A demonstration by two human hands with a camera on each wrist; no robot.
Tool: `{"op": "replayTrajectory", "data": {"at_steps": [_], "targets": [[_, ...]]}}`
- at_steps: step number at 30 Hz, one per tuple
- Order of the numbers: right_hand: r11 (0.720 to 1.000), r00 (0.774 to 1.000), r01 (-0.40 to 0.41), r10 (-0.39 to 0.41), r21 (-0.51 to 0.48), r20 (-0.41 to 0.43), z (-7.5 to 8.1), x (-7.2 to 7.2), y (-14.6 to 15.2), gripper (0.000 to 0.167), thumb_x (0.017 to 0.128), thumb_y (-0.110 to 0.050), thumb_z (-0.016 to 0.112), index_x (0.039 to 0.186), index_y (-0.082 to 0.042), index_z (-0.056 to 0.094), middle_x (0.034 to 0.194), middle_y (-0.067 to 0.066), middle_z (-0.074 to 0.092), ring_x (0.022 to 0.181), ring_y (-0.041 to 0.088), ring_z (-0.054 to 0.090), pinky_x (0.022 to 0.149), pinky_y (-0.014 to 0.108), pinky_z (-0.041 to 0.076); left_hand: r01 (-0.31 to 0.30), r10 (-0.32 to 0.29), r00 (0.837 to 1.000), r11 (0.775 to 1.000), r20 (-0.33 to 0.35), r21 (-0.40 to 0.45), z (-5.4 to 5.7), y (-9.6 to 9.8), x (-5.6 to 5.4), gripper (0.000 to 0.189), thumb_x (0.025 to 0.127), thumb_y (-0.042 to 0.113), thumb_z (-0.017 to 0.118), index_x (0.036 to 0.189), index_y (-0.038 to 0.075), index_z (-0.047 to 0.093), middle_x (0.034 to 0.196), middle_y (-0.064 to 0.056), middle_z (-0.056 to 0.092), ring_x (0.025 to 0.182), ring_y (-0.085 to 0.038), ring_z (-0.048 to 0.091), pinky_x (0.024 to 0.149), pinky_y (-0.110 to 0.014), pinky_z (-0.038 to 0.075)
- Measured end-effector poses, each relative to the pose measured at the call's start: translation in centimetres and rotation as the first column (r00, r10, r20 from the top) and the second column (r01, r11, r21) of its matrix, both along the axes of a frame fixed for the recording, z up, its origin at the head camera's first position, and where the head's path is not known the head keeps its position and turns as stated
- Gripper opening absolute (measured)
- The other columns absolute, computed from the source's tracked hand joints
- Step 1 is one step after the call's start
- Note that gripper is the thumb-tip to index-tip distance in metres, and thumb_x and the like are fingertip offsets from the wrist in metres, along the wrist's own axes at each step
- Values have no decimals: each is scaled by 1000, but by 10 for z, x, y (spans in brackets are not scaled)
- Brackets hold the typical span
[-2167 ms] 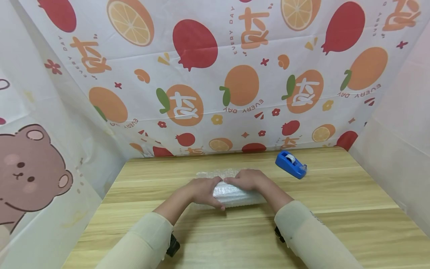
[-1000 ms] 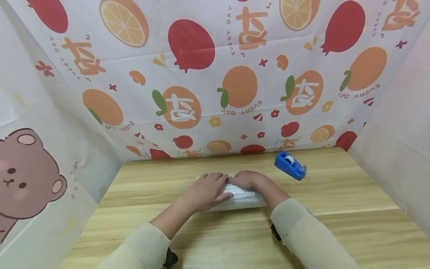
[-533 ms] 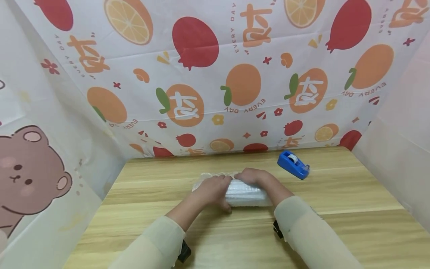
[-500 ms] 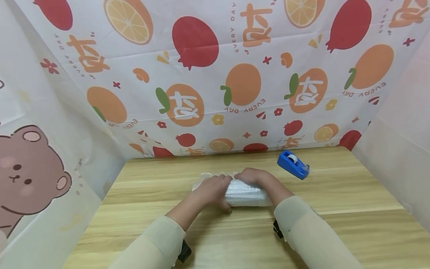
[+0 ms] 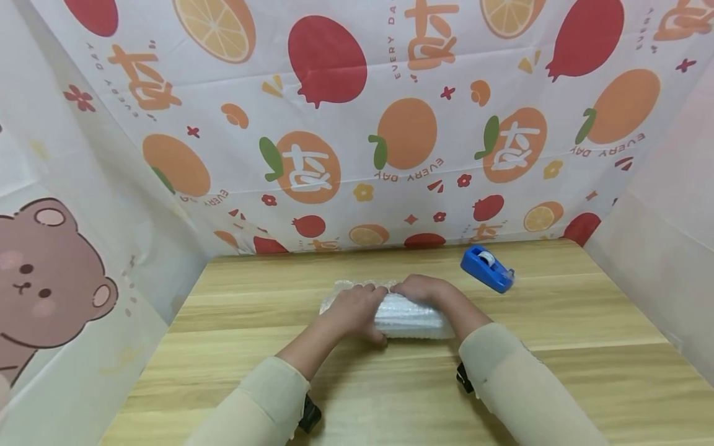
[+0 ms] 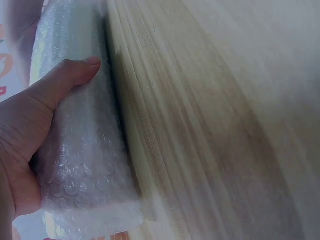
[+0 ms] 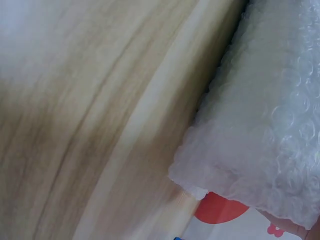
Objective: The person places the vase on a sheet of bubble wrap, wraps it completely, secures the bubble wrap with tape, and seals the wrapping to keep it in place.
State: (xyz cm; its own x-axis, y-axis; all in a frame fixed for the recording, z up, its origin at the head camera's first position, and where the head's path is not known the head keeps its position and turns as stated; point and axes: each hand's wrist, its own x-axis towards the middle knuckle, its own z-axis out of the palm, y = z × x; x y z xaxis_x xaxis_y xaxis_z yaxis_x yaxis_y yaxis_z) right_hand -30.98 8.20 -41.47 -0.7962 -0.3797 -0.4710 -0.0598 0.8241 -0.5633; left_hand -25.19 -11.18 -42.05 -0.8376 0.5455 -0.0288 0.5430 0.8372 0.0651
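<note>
A bundle in clear bubble wrap (image 5: 415, 319) lies lengthwise across the middle of the table; what is inside is hidden. My left hand (image 5: 354, 311) grips its left part from above, the thumb along the near side and the fingers over the top. In the left wrist view that thumb presses on the wrap (image 6: 90, 150), and the bundle's left end shows past the hand. My right hand (image 5: 426, 290) holds the right part from behind and above, its fingertips mostly hidden. The right wrist view shows the bundle's right end (image 7: 250, 135), with wrap sticking out.
A blue tape dispenser (image 5: 488, 269) with a roll of clear tape stands behind and right of the bundle on the wooden table (image 5: 586, 322). A fruit-print cloth (image 5: 357, 136) hangs along the back edge, with pale cloth at both sides.
My left hand moved over the top of the bundle, then slid its thumb down the near side. The right hand stays at the right part. The head view has shifted slightly.
</note>
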Motion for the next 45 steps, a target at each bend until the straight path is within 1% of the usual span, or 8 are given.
{"op": "replayTrajectory", "data": {"at_steps": [9,17,21,25,31,33,39,45], "targets": [[1000,999,-26,25,-13,-45,0,2,-1,48,100,-46,40,119,-10,66,105,5,66,96,22,60,92,46,45,1,-1,1000,999,10,35,2,-1,3,100,56,57,88,138,18,47,116,-4,64,102,-26,61,79,-45,52],[1000,1000,13,-14,-15,-16,4,7,0,46,100,-46,43,119,-11,65,104,5,66,95,23,59,92,48,45,-15,15,1000,1000,-17,8,3,2,6,92,54,58,89,127,16,52,110,-4,64,97,-25,62,73,-42,52],[1000,993,21,-21,4,-115,3,10,-1,48,101,-45,43,126,-10,64,117,8,66,106,25,60,98,52,44,-15,15,1000,1000,-9,4,4,4,7,90,55,58,88,125,15,52,111,-4,64,98,-26,62,74,-43,52],[999,944,20,-5,44,-331,1,14,-3,49,103,-47,40,130,-14,64,130,6,64,119,27,58,103,53,42,-27,27,999,1000,39,6,7,5,4,90,57,56,88,128,16,52,114,-5,64,102,-27,61,79,-46,53],[992,794,-9,83,124,-603,4,23,-7,42,102,-45,42,120,-19,70,119,1,70,111,25,63,98,49,48,-32,32,995,999,89,0,9,3,0,93,58,57,88,132,15,51,117,-6,63,105,-28,61,83,-46,53],[985,763,-40,138,166,-631,6,29,-8,43,103,-46,41,119,-20,70,117,2,70,110,24,63,97,48,48,-35,35,994,999,102,-4,8,2,-2,98,58,58,87,137,16,48,118,-6,63,106,-27,61,85,-45,52],[946,779,-163,297,279,-552,10,48,-8,65,96,-67,36,136,-21,58,128,8,62,116,28,57,94,54,48,-48,43,987,998,155,29,9,0,-6,97,57,57,88,136,15,50,113,-4,64,102,-22,62,86,-42,52],[924,778,-207,354,321,-519,5,52,-1,96,72,-81,60,148,-24,42,132,5,56,109,24,53,92,49,46,-39,28,980,998,195,53,11,0,-15,90,59,56,87,131,15,51,103,3,63,90,-15,59,79,-36,51]]}}
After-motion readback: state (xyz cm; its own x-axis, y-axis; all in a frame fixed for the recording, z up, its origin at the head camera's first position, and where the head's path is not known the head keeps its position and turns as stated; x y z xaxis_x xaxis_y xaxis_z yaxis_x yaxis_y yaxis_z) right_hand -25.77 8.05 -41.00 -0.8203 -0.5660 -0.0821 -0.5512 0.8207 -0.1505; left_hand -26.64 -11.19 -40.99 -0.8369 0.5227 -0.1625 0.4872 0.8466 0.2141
